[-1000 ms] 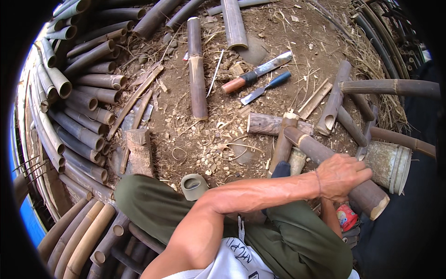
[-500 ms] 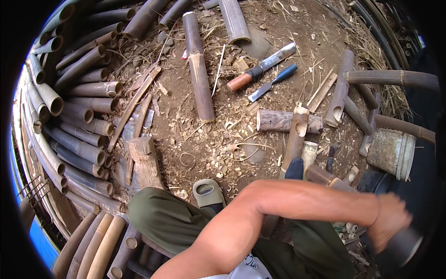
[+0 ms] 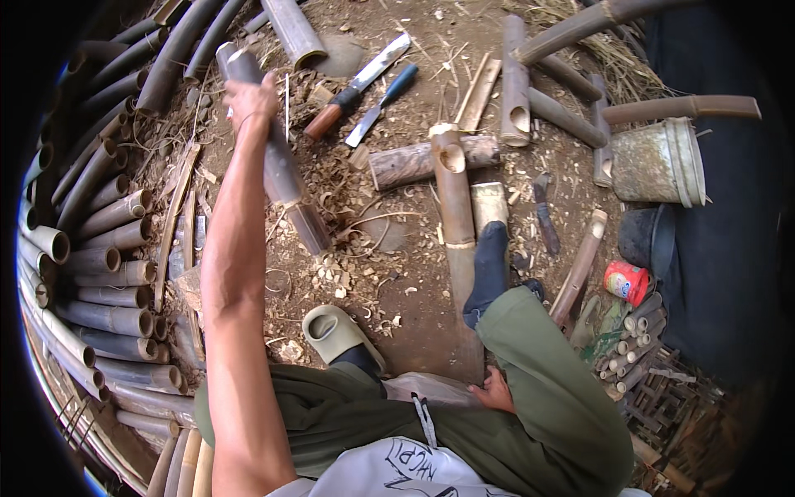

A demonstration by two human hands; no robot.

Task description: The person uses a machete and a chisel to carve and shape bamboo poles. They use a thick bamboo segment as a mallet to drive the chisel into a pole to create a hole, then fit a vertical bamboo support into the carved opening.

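At the upper left my left hand (image 3: 251, 101) is closed round a dark bamboo length (image 3: 286, 170), slightly blurred; a second bamboo end (image 3: 224, 51) shows just behind it. By my lap, my right hand (image 3: 494, 393) has its fingers curled beside the near end of a notched bamboo post (image 3: 454, 207). What it holds, if anything, is hidden. My socked foot (image 3: 489, 265) presses next to that post, whose upper part crosses a short log (image 3: 393, 168). A large knife with a wooden handle (image 3: 325, 120) and a blue-handled chisel (image 3: 385, 103) lie on the ground between my hands.
Many bamboo tubes (image 3: 108, 290) are stacked along the left. Notched bamboo frames (image 3: 513, 83) stand at the upper right, near a dirty bucket (image 3: 658, 161). A red tub (image 3: 625, 283) and small cut tubes (image 3: 633, 344) sit at the right. Wood chips (image 3: 344, 277) cover the soil.
My left arm has swung from the far right to the upper left, carrying the bamboo piece. My view has turned to the right, and my right hand now shows by my lap.
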